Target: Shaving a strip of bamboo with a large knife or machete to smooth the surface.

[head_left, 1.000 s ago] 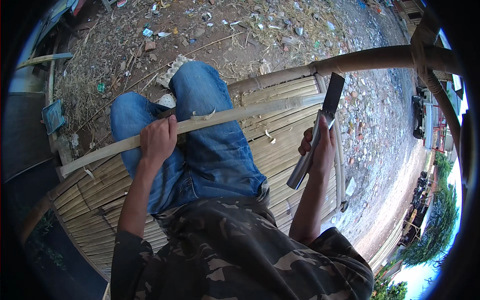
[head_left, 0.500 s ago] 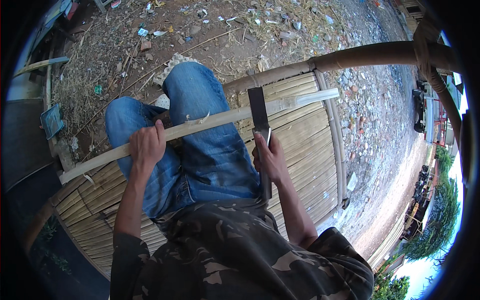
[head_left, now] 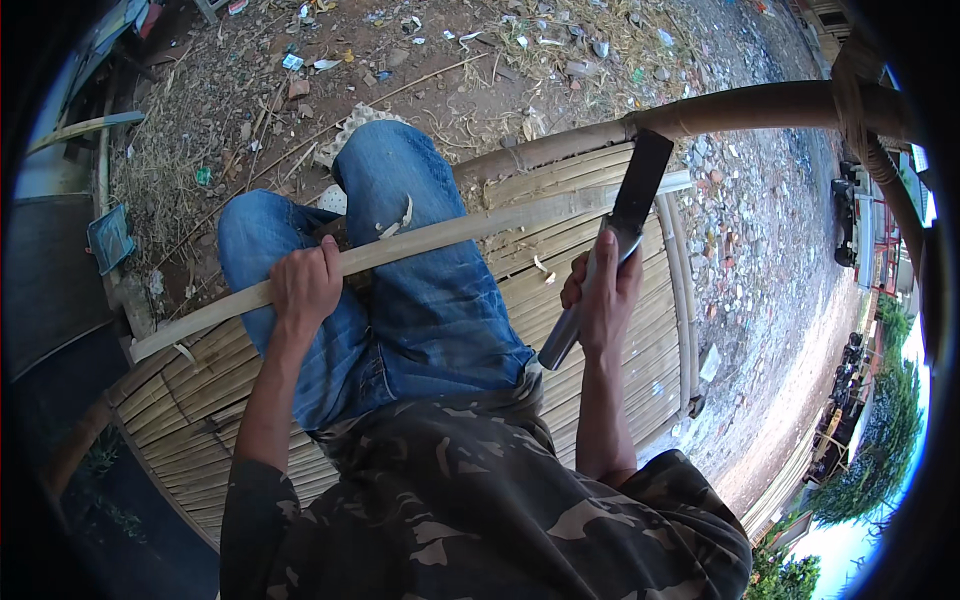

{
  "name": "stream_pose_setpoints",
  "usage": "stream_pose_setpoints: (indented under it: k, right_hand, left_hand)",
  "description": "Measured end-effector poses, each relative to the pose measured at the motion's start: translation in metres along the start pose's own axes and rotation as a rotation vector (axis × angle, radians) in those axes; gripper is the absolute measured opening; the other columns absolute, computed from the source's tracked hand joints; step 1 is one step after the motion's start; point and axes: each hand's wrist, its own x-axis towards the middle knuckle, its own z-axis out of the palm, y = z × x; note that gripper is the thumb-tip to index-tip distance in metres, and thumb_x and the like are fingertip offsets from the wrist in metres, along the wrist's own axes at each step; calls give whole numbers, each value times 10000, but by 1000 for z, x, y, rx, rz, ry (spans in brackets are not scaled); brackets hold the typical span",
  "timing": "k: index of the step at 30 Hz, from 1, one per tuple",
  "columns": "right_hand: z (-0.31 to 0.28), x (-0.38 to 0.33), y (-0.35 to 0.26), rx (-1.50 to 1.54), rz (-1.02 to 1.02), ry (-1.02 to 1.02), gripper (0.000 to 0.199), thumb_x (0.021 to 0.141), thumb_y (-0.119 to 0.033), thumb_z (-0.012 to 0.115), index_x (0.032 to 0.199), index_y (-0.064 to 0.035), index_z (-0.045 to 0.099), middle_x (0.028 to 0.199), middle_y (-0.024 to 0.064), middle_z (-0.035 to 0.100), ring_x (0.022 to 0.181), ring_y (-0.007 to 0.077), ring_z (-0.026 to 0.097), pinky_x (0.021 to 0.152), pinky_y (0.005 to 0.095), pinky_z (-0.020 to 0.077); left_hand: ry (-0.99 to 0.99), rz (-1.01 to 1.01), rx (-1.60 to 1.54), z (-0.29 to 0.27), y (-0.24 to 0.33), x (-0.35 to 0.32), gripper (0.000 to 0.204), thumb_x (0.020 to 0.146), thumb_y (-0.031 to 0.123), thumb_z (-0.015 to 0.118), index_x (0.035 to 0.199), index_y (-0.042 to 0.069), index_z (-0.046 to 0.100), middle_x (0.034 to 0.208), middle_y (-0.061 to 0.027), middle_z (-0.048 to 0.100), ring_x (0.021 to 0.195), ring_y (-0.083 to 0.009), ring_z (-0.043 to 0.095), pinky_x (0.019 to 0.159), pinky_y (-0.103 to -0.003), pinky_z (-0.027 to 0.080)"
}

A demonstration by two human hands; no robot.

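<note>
Since half a second ago, right hand point(head_left: 607, 300) and the knife point(head_left: 612, 240) have gone from mid-frame back to the right end of the strip, blade up and tilted right. Largest first: bamboo slat platform point(head_left: 590, 360) fills the centre and lower left, I'm sitting on it, jeans point(head_left: 420, 290) over its upper edge, littered dirt ground point(head_left: 480, 50) across the top. Long pale bamboo strip point(head_left: 470, 228) runs from left-centre up to right-centre, across both thighs. Left hand point(head_left: 305, 287) is fully closed around the strip over my left knee. Right hand is fisted tight on the knife's grey handle, dark flat blade crossing the strip near its right end; can't tell if the edge touches.
</note>
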Motion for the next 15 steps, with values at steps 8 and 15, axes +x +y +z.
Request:
stream_pose_setpoints:
  k: [8,15]
  right_hand:
    - [1,-10,-10,93,130,-23,252,1022,-313,447,906,-90,444,574,-5,445,389,55,437,329,205,351]
    - [-2,-7,10,114,370,-121,274,997,-347,496,950,-79,460,593,-2,457,426,86,466,376,229,371]
  left_hand:
    - [-10,2,11,-4,5,5,540,973,237,392,542,1,616,566,-233,589,526,-399,614,548,-486,494]
    - [-3,-5,17,-1,5,0,541,972,241,393,539,5,616,564,-235,588,532,-401,616,548,-490,496]
